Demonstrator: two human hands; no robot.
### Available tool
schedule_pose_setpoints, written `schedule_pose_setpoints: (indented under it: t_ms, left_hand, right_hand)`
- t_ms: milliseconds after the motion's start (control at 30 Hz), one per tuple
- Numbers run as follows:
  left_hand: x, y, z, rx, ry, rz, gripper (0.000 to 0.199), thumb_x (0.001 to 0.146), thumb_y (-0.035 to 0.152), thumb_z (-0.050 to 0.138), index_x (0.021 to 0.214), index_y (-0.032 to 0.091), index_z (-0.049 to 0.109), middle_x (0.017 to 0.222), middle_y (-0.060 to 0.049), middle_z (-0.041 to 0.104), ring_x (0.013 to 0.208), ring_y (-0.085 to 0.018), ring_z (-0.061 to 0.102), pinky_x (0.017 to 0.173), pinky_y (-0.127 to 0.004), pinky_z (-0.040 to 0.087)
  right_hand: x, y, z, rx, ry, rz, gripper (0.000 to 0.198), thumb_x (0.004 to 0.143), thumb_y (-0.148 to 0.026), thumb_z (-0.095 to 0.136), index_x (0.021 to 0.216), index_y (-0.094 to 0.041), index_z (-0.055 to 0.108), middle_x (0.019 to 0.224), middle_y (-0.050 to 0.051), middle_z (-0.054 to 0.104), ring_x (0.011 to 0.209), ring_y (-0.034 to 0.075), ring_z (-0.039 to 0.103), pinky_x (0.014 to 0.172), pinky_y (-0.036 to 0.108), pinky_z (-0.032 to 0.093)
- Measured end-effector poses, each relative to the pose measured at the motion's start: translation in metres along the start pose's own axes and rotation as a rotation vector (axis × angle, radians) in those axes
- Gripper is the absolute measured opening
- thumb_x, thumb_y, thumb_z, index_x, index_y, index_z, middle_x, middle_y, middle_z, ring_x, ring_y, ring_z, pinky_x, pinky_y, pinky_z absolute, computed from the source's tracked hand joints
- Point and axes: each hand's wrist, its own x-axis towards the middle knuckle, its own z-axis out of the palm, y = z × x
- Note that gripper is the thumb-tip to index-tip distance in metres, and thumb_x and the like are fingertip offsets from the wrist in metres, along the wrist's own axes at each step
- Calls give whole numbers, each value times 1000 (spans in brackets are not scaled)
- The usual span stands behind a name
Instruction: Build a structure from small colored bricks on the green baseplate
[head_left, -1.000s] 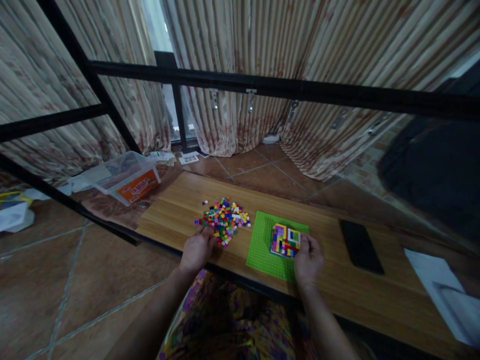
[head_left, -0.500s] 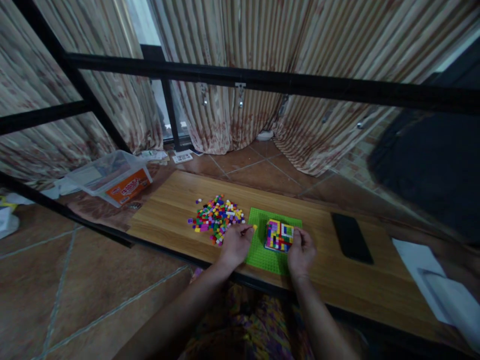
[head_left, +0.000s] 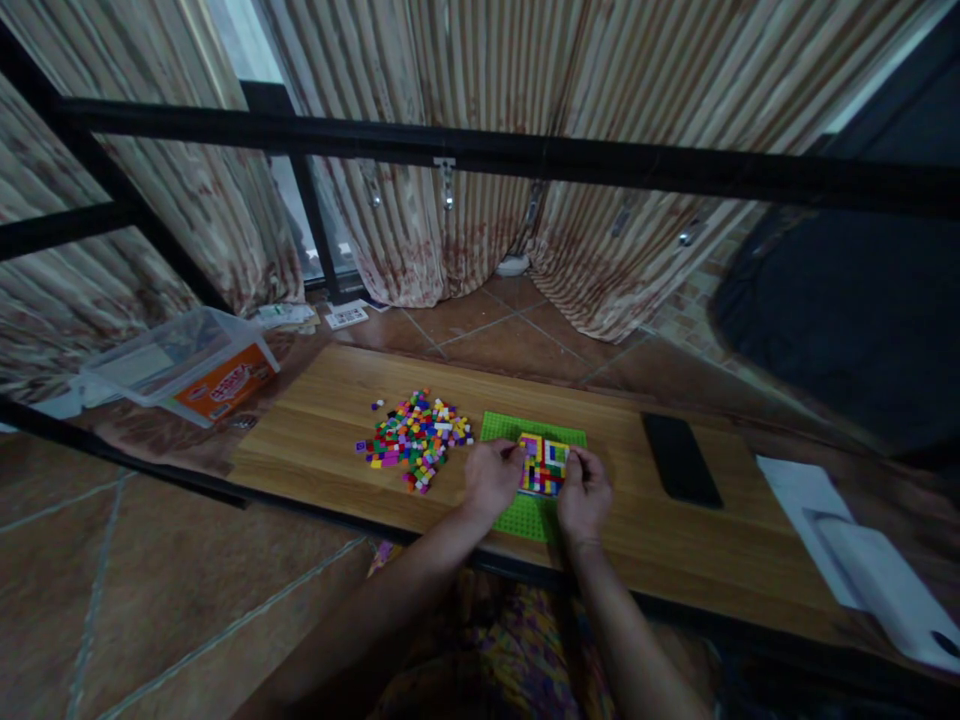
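Observation:
A block built of many-coloured toy bricks (head_left: 546,468) sits over a green baseplate (head_left: 525,520), and whether it touches the plate I cannot tell. My right hand (head_left: 585,495) grips this block by its right side, with thumb and fingers closed on the edge. At the opposite side, my left hand (head_left: 491,480) has its fingers pinched together against the block's upper left edge. What those fingertips hold is hidden. A loose heap of small coloured toy bricks (head_left: 416,435) lies on the wooden table, left of the baseplate.
The low wooden table (head_left: 300,430) has a black phone-like slab (head_left: 680,460) at its right. White papers (head_left: 806,520) lie beyond that end. A clear plastic box (head_left: 225,375) with an orange label stands at the left. Dark metal bars (head_left: 525,152) cross in front of the curtains.
My left hand has moved right, from beside the block to its left edge; the yellow toy brick seen in its fingertips is now out of sight. My right hand still holds the block.

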Motion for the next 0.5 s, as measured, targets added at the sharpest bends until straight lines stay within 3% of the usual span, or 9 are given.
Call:
schedule_pose_setpoints:
  t_ms: [233, 500]
  left_hand:
    - [12, -7, 2, -114, -40, -90, 21, 79, 37, 64, 80, 19, 76, 75, -4, 75, 69, -17, 66, 59, -24, 44]
    - [20, -10, 9, -301, -44, -83, 19, 72, 30, 72, 82, 15, 74, 75, -5, 73, 66, -15, 65, 58, -23, 47]
  right_hand:
    - [-1, -5, -1, -7, -3, -14, 38, 84, -45, 49, 96, -14, 67, 96, 11, 68, 89, 22, 62, 84, 36, 47]
    - [1, 3, 1, -6, 6, -26, 38, 84, -46, 49, 96, -15, 67, 95, 10, 68, 89, 22, 62, 85, 37, 47]
